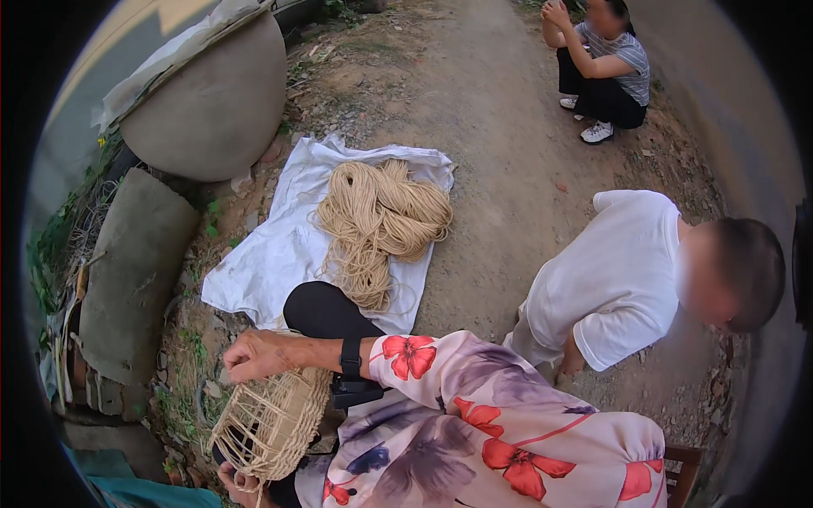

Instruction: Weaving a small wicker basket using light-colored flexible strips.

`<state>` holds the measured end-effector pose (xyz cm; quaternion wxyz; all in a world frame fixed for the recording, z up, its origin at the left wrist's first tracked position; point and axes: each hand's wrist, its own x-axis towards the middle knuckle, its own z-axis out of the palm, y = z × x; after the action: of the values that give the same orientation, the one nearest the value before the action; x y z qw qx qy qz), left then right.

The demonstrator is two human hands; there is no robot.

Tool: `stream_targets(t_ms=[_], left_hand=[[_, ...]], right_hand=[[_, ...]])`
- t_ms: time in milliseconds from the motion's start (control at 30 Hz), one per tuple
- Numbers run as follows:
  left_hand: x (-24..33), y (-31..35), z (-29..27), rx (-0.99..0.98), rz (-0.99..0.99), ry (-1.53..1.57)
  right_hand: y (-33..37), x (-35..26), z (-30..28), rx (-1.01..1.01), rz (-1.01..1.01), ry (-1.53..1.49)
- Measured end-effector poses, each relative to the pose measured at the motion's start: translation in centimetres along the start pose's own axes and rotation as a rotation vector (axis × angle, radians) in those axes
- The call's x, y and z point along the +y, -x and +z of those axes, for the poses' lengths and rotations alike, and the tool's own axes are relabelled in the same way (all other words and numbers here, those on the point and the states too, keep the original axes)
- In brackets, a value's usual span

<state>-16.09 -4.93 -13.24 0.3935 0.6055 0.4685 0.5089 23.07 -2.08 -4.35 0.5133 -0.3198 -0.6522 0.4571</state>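
A pale woven cord basket (292,406) lies tilted by my knee at the lower left, with openwork strands along its left side. At its lower end my left hand (239,484) is closed on it, partly hidden beneath the weave. My right hand (254,354), with a black band and device on its wrist, is over the basket's upper edge. Its fingers are curled together; whatever they may pinch is too small to make out.
Beyond my dark-clad knee, a large heap of beige cord (385,216) rests on a white sheet (262,254). Curved grey slabs (135,279) line the left. A person in white (601,279) is close on the right; another person (605,72) squats farther up the dirt path (500,144).
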Motion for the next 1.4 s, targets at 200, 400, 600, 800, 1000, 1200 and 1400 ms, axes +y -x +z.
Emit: stream_targets(t_ms=[200, 400, 600, 800, 1000, 1200, 1400], left_hand=[[3.4, 0.5, 4.3, 0.097, 0.123, -0.536], [12.4, 3.1, 9.1, 0.034, 0.47, -1.258], [11.0, 3.4, 8.1, 0.152, 0.375, -1.006], [10.3, 3.4, 7.6, 0.133, 0.412, -0.898], [6.8, 2.2, 3.9, 0.172, -0.002, -0.313], [10.9, 2.3, 9.0, 0.169, -0.217, -0.051], [13.2, 1.7, 10.0, -0.002, -0.35, 0.171]], right_hand=[[0.0, 0.9, 0.4, 0.069, -0.047, 0.083], [0.3, 1.3, 1.2, 0.094, -0.142, 0.076], [0.8, 0.4, 1.1, 0.075, -0.102, 0.013], [1.0, -0.6, 0.5, 0.014, -0.043, 0.057], [0.5, 0.9, -0.5, 0.003, -0.042, -0.151], [0.7, 5.7, -2.1, 0.028, 0.141, -0.314], [1.2, 3.2, -3.8, 0.074, 0.224, 0.038]])
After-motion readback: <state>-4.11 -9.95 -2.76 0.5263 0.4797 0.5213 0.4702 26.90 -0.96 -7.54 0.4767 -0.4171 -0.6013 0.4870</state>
